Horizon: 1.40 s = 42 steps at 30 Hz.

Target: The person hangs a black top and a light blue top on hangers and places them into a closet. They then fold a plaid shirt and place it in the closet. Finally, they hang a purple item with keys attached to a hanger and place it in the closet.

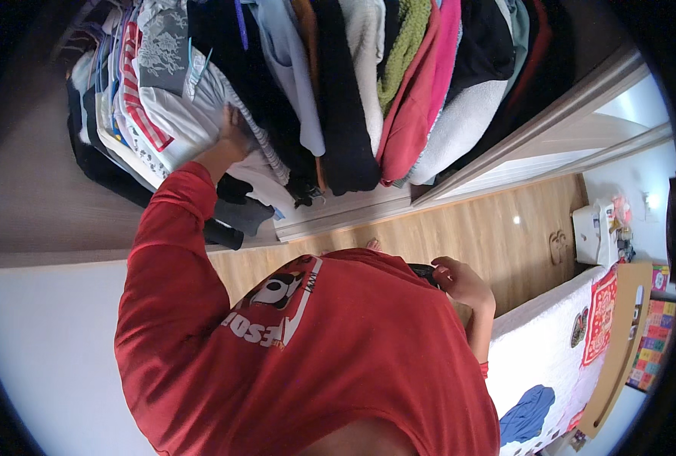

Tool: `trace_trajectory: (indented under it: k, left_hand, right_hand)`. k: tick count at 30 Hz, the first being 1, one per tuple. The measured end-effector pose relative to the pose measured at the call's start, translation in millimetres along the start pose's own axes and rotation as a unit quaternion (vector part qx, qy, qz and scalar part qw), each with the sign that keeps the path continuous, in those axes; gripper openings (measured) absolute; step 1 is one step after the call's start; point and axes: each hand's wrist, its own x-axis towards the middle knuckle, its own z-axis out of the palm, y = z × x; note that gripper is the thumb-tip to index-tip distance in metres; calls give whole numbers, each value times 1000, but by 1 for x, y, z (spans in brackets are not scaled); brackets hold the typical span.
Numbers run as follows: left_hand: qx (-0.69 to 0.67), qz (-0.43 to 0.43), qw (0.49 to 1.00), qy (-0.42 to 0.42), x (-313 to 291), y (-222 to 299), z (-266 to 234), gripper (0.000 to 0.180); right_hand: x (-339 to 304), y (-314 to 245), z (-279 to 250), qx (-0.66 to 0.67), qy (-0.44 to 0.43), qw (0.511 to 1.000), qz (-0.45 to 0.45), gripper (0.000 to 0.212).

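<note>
My left hand (235, 138) reaches into the row of hanging clothes. It lies against a white garment (174, 114), beside a striped garment (248, 114), with its fingers stretched upward and slightly blurred. A grey printed top (163, 49) and a red-and-white striped piece (136, 99) hang just left of it. Low in front of my body, my right hand (463, 283) is closed round a black object (423, 271). Most of that object is hidden behind my red sweater, so its kind does not show.
Dark, blue, pink and fluffy white clothes (460, 137) fill the wardrobe further right, beside a sliding door frame (536, 114). Behind lie a wooden floor (460, 220), slippers (557, 247), and a bed (528, 342) with a crumpled blue cloth (530, 414).
</note>
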Motion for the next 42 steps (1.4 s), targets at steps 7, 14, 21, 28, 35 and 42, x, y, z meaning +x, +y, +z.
trace_trajectory:
  k: [7,14,21,28,35,42]
  left_hand:
    - [-30,117,990,70,-42,65,44,59]
    - [-5,17,1000,-22,-36,82,7,37]
    - [-64,10,998,-12,1,154,106,16]
    - [-354,230,896,140,-76,225,98,15]
    - [-455,163,792,374,-100,181,73,15]
    - [-447,316,830,-105,-150,216,103,26]
  right_hand:
    - [17,10,0,-104,-27,994,1,28]
    - [31,-14,-2,-174,-97,980,-4,27]
    - [22,-37,25,-177,-84,980,-45,25]
    - [-26,-15,86,-168,-102,978,63,27]
    - [-57,-54,148,-88,-21,996,18,26]
    - [-92,15,201,-170,-104,970,-139,30]
